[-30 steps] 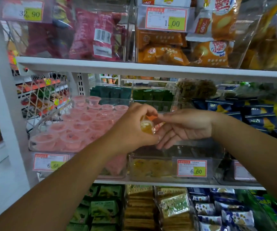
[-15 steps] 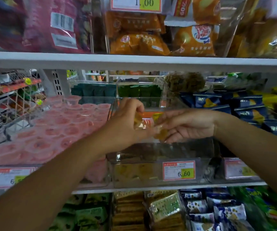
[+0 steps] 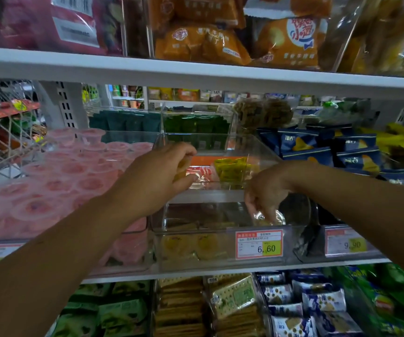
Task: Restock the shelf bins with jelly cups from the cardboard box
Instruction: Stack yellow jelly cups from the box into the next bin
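Clear plastic at the shelf's front edge: middle bin (image 3: 196,231), yellow cups (image 3: 191,246) low behind its front wall. Inside its right front corner, right hand (image 3: 266,190), fingers pointing down, pinching a jelly cup (image 3: 267,218) just beneath. Higher and leftward, left hand (image 3: 162,176) curled round a second cup (image 3: 181,169). Beyond, pink cups (image 3: 74,181) and green packets (image 3: 196,125).

The left hand (image 3: 162,176) and right hand (image 3: 266,190) are bare. Back from the fingers, the left forearm (image 3: 62,251) and right forearm (image 3: 356,203) run bare to the frame's edge.
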{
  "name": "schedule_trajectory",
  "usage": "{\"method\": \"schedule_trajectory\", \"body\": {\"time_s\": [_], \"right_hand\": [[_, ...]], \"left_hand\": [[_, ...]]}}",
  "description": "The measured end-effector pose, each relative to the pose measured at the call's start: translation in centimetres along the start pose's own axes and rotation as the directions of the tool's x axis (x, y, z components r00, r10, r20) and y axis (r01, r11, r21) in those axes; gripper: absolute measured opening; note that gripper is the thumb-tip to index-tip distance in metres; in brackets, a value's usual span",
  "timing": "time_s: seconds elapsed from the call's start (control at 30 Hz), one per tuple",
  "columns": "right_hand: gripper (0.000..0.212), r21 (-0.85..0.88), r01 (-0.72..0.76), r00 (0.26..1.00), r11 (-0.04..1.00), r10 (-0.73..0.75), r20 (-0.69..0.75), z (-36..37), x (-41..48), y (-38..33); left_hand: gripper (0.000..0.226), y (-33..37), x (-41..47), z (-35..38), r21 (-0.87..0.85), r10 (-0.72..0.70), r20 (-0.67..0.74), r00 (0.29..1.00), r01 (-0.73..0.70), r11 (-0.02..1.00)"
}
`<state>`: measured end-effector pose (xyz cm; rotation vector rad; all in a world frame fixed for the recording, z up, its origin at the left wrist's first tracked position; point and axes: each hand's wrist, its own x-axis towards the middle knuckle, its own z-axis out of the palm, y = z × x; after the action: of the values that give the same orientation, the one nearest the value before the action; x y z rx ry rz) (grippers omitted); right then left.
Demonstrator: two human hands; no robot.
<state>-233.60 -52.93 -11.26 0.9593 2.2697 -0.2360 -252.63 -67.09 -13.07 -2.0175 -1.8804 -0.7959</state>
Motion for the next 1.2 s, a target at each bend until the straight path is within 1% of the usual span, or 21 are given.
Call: {"method": "schedule_trajectory", "body": {"time_s": [0.1, 0.17, 0.23, 0.43, 0.5, 0.57, 0.6, 0.63, 0.67, 0.7, 0.73, 0.77, 0.8, 0.87, 0.9, 0.97, 1.03, 1.07, 1.1, 1.13, 1.2], "right_hand": [[0.034, -0.088, -0.02, 0.998, 0.996, 0.025, 0.058, 0.7, 1.2, -0.4], [0.039, -0.132, -0.012, 0.997, 0.991, 0.022, 0.071, 1.1, 1.8, -0.7], [0.041, -0.109, 0.002, 0.998, 0.994, 0.005, 0.061, 1.3, 1.8, -0.7], [0.03, -0.107, 0.066, 0.998, 0.992, -0.067, -0.002, 1.9, 1.4, -0.3], [0.024, -0.063, 0.054, 0.998, 0.997, -0.053, 0.014, 2.2, 1.4, -0.6], [0.027, -0.002, 0.048, 0.998, 0.999, -0.048, 0.034, 1.9, 0.9, -0.7], [0.032, 0.032, 0.065, 0.998, 0.997, -0.064, -0.028, 1.5, 0.3, -0.8], [0.037, 0.094, 0.11, 0.983, 0.99, -0.094, -0.156, 0.9, -0.2, -0.8], [0.039, 0.223, 0.207, 0.942, 0.953, -0.133, -0.307, 0.2, -0.8, -1.1], [0.042, 0.388, 0.347, 0.886, 0.854, -0.164, -0.433, -0.3, -1.5, -1.6], [0.046, 0.525, 0.486, 0.835, 0.699, -0.194, -0.515, -0.7, -2.2, -2.4], [0.051, 0.589, 0.586, 0.789, 0.556, -0.225, -0.572, -1.0, -2.8, -3.5], [0.055, 0.6, 0.643, 0.753, 0.476, -0.247, -0.61, -1.1, -3.1, -4.5], [0.059, 0.6, 0.71, 0.701, 0.37, -0.281, -0.656, -0.9, -3.3, -6.3], [0.056, 0.627, 0.726, 0.688, 0.283, -0.293, -0.664, -0.9, -3.3, -6.9], [0.043, 0.702, 0.709, 0.679, 0.063, -0.33, -0.656, -1.1, -3.5, -7.4], [0.037, 0.772, 0.62, 0.699, -0.14, -0.349, -0.624, -1.3, -3.3, -7.5], [0.036, 0.795, 0.567, 0.725, -0.215, -0.33, -0.605, -1.4, -2.9, -7.6], [0.034, 0.814, 0.521, 0.758, -0.259, -0.299, -0.58, -1.5, -2.5, -7.5], [0.032, 0.835, 0.482, 0.79, -0.265, -0.28, -0.545, -1.7, -2.0, -7.5], [0.027, 0.887, 0.413, 0.837, -0.206, -0.299, -0.459, -1.9, -1.5, -7.5]], "left_hand": [[0.05, -0.2, 0.0, -0.1, -0.002, -0.009, 0.006, 1.0, 0.009, 1.0], [0.051, -0.1, -0.1, -0.3, -0.002, -0.009, 0.016, 1.0, 0.009, 1.0], [0.051, -0.1, -0.2, -0.3, -0.008, -0.007, 0.015, 1.0, 0.007, 1.0], [0.042, -0.1, -0.2, -0.6, -0.078, -0.056, 0.017, 0.998, 0.057, 0.995], [0.035, -0.1, -0.2, -0.8, -0.134, -0.065, 0.022, 0.998, 0.067, 0.989], [0.03, -0.1, -0.1, -1.0, -0.226, -0.07, 0.025, 0.997, 0.073, 0.971], [0.03, -0.1, -0.2, -1.2, -0.265, -0.075, 0.034, 0.997, 0.081, 0.961], [0.032, 0.0, -0.2, -1.4, -0.29, -0.082, 0.052, 0.995, 0.094, 0.952], [0.038, 0.1, -0.3, -1.7, -0.307, -0.094, 0.075, 0.993, 0.113, 0.945], [0.047, 0.2, -0.3, -1.9, -0.326, -0.112, 0.101, 0.989, 0.139, 0.935], [0.055, 0.4, -0.3, -2.1, -0.349, -0.134, 0.12, 0.984, 0.168, 0.922], [0.061, 0.5, -0.2, -2.3, -0.373, -0.154, 0.132, 0.979, 0.192, 0.908], [0.065, 0.6, -0.1, -2.4, -0.394, -0.165, 0.133, 0.977, 0.205, 0.896], [0.067, 0.6, 0.1, -2.7, -0.429, -0.164, 0.121, 0.979, 0.201, 0.881], [0.066, 0.6, 0.1, -2.8, -0.433, -0.158, 0.122, 0.98, 0.196, 0.88], [0.061, 0.6, -0.1, -2.9, -0.409, -0.141, 0.129, 0.982, 0.182, 0.894], [0.058, 0.7, -0.3, -3.0, -0.395, -0.12, 0.127, 0.985, 0.161, 0.904], [0.058, 0.7, -0.4, -2.9, -0.386, -0.107, 0.12, 0.987, 0.146, 0.911], [0.06, 0.7, -0.6, -2.9, -0.37, -0.092, 0.116, 0.989, 0.129, 0.92], [0.062, 0.7, -0.7, -2.8, -0.35, -0.078, 0.121, 0.99, 0.116, 0.93], [0.068, 0.8, -0.8, -2.7, -0.32, -0.051, 0.163, 0.985, 0.102, 0.942]]}}
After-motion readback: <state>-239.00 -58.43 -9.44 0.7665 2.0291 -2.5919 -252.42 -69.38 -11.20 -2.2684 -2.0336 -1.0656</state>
